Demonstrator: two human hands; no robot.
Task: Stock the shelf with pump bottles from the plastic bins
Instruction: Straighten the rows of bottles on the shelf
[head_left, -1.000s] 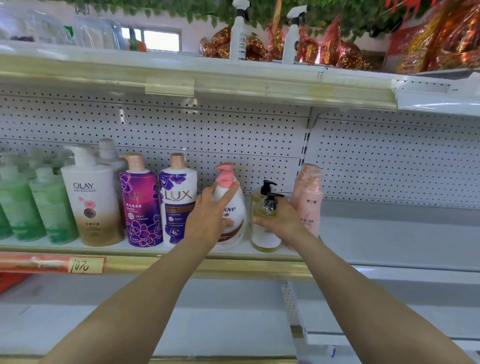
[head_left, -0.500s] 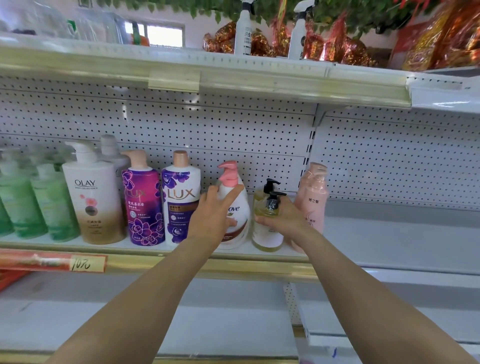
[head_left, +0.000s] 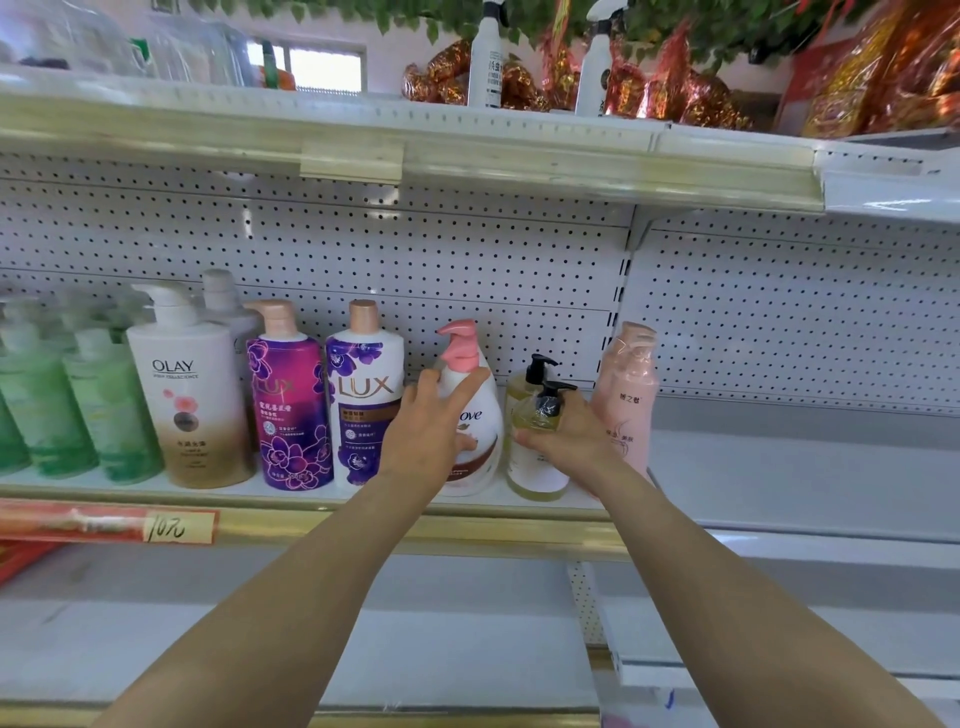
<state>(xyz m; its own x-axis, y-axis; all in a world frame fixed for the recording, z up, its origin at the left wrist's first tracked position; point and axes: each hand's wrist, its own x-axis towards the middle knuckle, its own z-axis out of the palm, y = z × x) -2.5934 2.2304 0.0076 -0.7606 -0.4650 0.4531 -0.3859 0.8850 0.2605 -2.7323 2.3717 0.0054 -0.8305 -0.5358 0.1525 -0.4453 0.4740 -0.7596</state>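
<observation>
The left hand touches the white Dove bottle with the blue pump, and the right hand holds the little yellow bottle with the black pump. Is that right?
Not quite. The head view shows the Dove bottle has a pink pump, not a blue one. The rest is right: the left hand touches it, and the right hand holds the little yellow bottle with the black pump.
</observation>
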